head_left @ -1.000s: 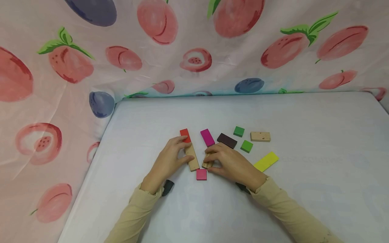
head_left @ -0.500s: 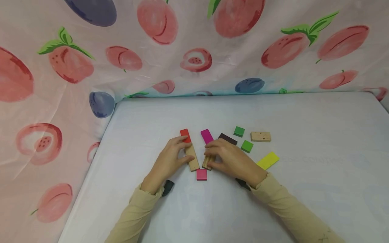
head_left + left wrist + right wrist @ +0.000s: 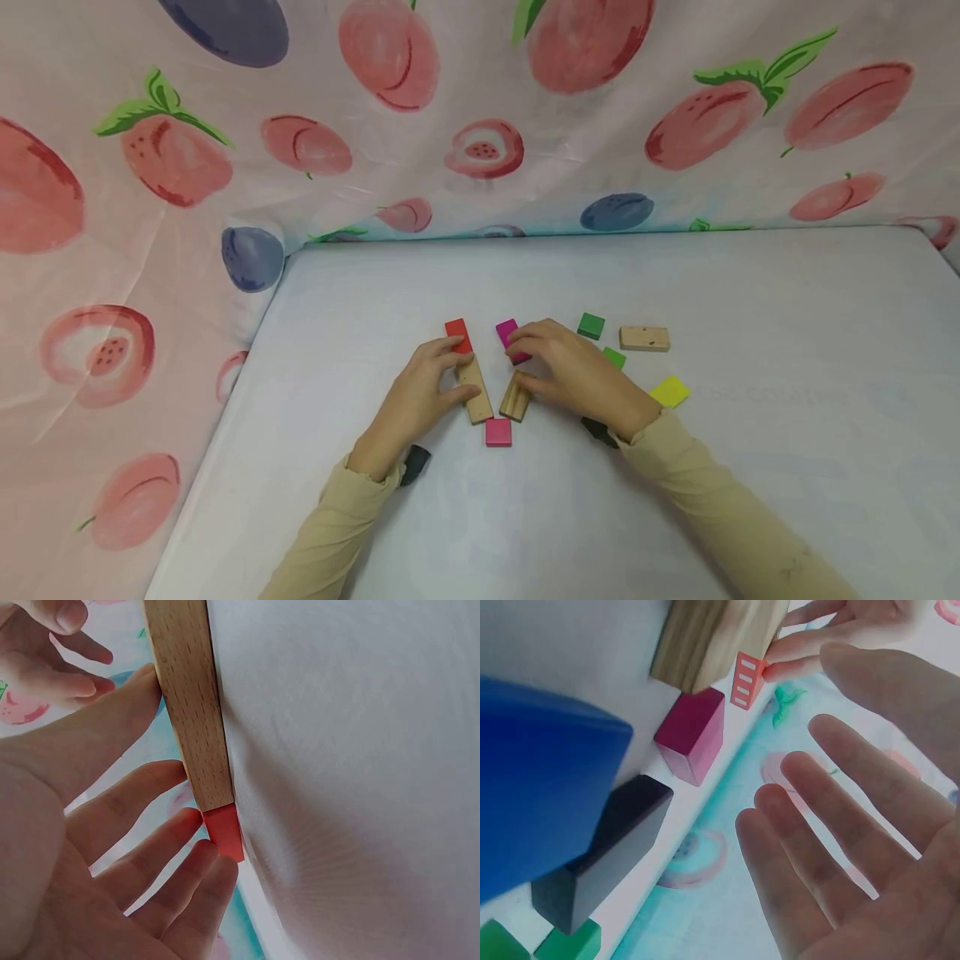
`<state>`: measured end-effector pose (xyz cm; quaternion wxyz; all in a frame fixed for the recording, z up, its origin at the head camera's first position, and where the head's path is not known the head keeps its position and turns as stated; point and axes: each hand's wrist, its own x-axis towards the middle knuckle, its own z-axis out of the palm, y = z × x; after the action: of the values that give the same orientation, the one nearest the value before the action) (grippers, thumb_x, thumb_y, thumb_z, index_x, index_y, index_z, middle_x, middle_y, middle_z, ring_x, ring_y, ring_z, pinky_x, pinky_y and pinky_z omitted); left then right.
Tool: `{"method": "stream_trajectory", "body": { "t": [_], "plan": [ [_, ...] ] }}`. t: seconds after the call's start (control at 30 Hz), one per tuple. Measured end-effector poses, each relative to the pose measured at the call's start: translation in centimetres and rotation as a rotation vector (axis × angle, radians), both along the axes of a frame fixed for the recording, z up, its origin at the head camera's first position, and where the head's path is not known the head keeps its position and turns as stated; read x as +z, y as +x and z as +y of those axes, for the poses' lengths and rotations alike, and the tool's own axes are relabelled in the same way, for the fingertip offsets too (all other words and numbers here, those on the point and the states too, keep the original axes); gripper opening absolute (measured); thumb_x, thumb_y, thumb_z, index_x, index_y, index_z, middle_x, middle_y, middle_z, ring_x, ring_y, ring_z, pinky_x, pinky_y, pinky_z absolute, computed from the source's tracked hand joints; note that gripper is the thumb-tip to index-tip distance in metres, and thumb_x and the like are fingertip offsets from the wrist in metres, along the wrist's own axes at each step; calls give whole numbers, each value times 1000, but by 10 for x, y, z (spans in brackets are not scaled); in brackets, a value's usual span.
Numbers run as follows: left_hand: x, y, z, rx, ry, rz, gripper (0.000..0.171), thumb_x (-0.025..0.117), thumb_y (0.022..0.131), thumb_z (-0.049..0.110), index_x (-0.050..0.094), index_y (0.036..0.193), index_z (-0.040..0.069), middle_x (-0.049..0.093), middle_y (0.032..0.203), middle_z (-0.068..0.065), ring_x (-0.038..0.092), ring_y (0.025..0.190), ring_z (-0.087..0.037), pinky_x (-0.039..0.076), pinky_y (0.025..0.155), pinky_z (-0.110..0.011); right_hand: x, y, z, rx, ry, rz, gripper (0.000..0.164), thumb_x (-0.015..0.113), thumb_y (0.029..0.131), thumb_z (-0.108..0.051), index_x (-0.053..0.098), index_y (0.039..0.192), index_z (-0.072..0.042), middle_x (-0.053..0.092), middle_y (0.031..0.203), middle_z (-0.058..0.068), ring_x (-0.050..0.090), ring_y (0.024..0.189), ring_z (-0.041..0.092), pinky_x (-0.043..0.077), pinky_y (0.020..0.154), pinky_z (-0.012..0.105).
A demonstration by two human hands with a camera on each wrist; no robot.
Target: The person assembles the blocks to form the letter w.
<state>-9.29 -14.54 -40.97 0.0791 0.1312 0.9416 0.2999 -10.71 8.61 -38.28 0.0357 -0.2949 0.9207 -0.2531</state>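
Note:
In the head view my left hand rests its fingertips along a red block and a long wooden block set end to end. The left wrist view confirms light fingertip contact with the wood and the red end. Over the magenta block, my right hand has loosely extended fingers; nothing is in its grasp in the right wrist view. Below it lies a shorter wooden block, tilted toward the long one. A pink square block sits at their near ends.
Right of the hands are a green block, another green block, a plain wooden block and a partly covered yellow block. The right wrist view shows a blue block and a dark block. Fruit-patterned cloth hangs behind.
My right hand has let go of the shorter wooden block and shifted away toward the magenta block, now covering the dark block. The left hand has stayed in place.

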Motion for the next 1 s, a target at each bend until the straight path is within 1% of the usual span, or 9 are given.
{"method": "stream_trajectory", "body": {
  "t": [0.2, 0.4, 0.6, 0.77, 1.0],
  "plan": [
    [1, 0, 1, -4, 1, 4, 49, 80, 85, 27, 67, 128, 6, 46, 151, -7, 38, 143, -27, 38, 115, -44, 2, -6, 1, -1, 1, -17, 30, 80, 85, -16, 73, 112, -6, 64, 125, 7, 55, 123, 25, 49, 105, 42],
    [1, 1, 2, -2, 9, 0, 49, 80, 85, 27, 67, 127, 6, 46, 151, -7, 38, 142, -27, 39, 114, -44, 2, -10, 4, 2, -18, -1, 33, 80, 84, -13, 72, 114, -4, 63, 128, 9, 55, 124, 26, 50, 104, 42],
    [1, 1, 1, -6, 3, 17, 48, 81, 84, 26, 68, 127, 6, 47, 150, -8, 39, 141, -27, 40, 114, -44, 2, -16, 6, -8, -21, 0, 37, 81, 84, -16, 70, 117, -3, 62, 129, 9, 55, 124, 26, 50, 104, 42],
    [1, 0, 1, -5, -2, 17, 48, 81, 84, 27, 68, 127, 6, 47, 150, -8, 39, 141, -27, 40, 114, -44, -1, -20, 4, -21, -12, -19, 42, 81, 84, -18, 68, 122, -4, 61, 131, 10, 54, 126, 27, 49, 105, 43],
    [0, 1, 0, -10, 0, 20, 48, 81, 84, 26, 68, 126, 6, 47, 150, -8, 39, 142, -28, 39, 114, -45, -5, -26, 0, -36, -3, -63, 47, 80, 85, -17, 65, 127, -5, 57, 137, 10, 52, 130, 27, 47, 108, 44]
  ]
}}
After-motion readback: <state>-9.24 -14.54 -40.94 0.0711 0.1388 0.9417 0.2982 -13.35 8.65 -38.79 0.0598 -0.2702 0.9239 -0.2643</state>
